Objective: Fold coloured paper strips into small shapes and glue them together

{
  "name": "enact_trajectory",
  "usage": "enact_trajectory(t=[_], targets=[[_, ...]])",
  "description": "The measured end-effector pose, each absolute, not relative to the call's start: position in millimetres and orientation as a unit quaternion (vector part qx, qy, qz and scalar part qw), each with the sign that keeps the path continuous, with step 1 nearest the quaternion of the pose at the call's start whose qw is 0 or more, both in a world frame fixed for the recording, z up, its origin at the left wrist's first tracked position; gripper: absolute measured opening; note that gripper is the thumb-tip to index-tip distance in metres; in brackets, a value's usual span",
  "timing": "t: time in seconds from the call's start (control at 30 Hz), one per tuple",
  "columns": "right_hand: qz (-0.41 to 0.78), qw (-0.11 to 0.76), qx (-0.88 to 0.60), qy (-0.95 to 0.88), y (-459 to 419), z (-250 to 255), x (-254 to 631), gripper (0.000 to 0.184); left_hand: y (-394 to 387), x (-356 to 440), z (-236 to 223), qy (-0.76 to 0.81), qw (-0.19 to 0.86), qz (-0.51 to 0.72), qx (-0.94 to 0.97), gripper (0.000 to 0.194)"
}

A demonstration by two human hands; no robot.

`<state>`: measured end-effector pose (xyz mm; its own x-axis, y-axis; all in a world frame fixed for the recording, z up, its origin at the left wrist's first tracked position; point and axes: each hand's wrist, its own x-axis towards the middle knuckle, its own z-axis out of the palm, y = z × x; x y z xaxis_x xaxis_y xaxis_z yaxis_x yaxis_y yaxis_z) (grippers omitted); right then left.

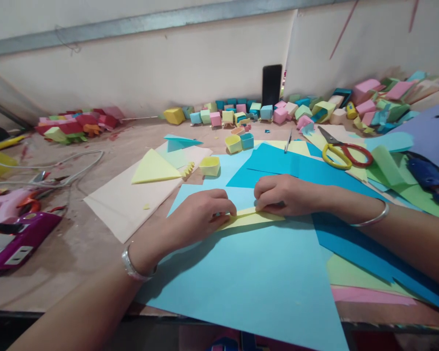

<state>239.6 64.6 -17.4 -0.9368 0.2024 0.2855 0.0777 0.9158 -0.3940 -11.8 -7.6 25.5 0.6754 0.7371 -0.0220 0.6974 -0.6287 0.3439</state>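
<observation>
A narrow strip of yellow paper (251, 218) with a crease along it lies over a large light blue sheet (256, 273). My left hand (201, 214) pinches the strip near its left end, fingers closed. Toward the other end, my right hand (283, 195) grips its upper edge with curled fingers and thumb. Fingers cover parts of both ends. Just beyond my hands stands a small open yellow paper box (209, 166), beside a zigzag-folded yellow strip (188, 169). Darker blue paper (274, 163) lies beneath my right forearm.
Scissors (342, 151) with red and yellow handles lie at the right, near a blue glue gun (431, 178). Small paper boxes (227, 117) line the wall, where a phone (271, 85) leans. A purple device (25, 239) and white cable (76, 163) are at the left.
</observation>
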Motion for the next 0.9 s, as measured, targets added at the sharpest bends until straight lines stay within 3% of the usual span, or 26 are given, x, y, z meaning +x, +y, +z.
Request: enact_trajectory(t=[0.73, 0.9], targets=[[0.162, 0.061, -0.087, -0.981, 60, -3, 240, 0.017, -8, -16, 20, 0.343, 0.118, 0.089, 0.928, 0.024], [0.102, 0.028, -0.076, -0.991, 60, 7, 242, 0.019, -8, -15, 21, 0.337, 0.111, 0.083, 0.931, 0.025]])
